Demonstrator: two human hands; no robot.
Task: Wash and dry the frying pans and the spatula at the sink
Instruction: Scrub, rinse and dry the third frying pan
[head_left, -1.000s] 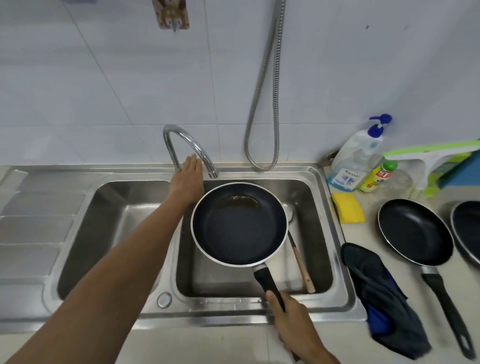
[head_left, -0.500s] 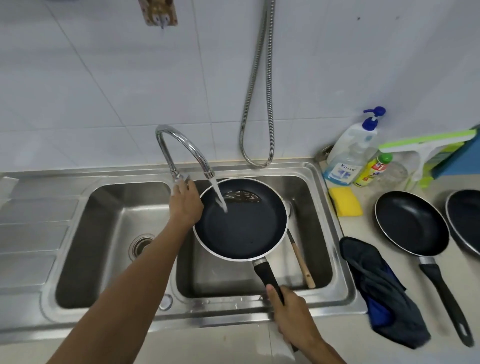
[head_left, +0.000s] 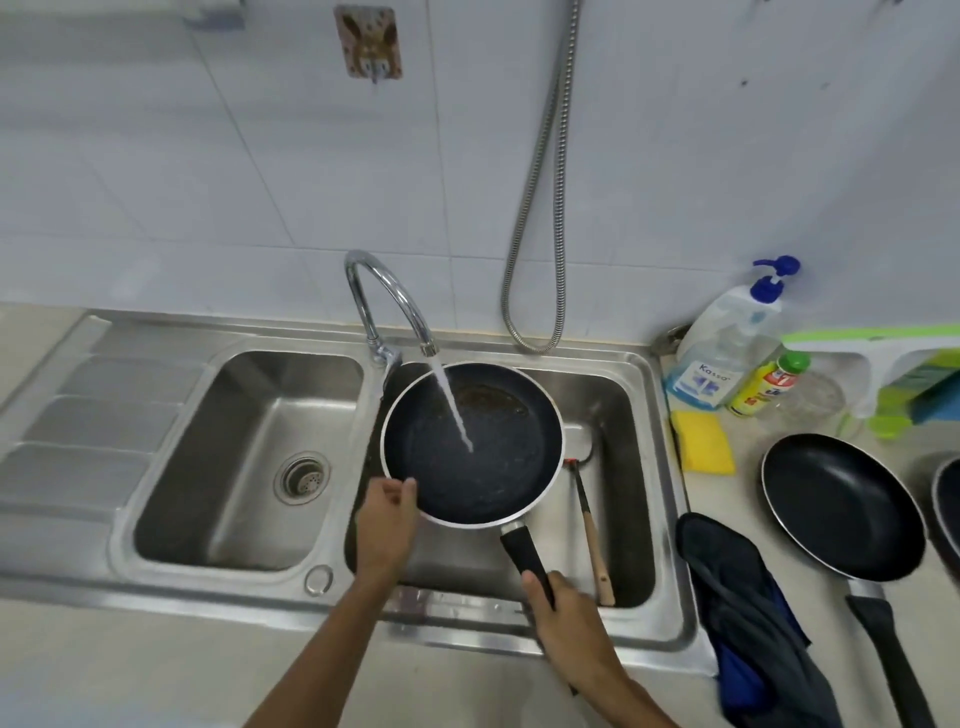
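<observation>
A black frying pan (head_left: 493, 467) with a pale rim hangs over the right sink basin (head_left: 623, 415), with brown residue at its far side. Water runs from the curved tap (head_left: 395, 296) onto the pan's middle. My right hand (head_left: 566, 618) grips the pan's black handle. My left hand (head_left: 387, 519) touches the pan's near left rim with thumb and fingers. A spatula (head_left: 589, 525) with a wooden handle lies in the right basin, partly hidden under the pan. A second black pan (head_left: 841, 504) sits on the counter to the right, and a third pan (head_left: 948, 499) shows at the frame edge.
The left basin (head_left: 249, 457) has a drain strainer. A yellow sponge (head_left: 704, 441), a soap pump bottle (head_left: 727, 343), a small yellow bottle (head_left: 769, 384) and a dark cloth (head_left: 748, 608) are on the right counter. A metal hose (head_left: 540, 208) hangs on the wall.
My left hand left the tap's valve and came back to the pan's near left rim. Water now pours onto the pan's middle. The view has shifted downward.
</observation>
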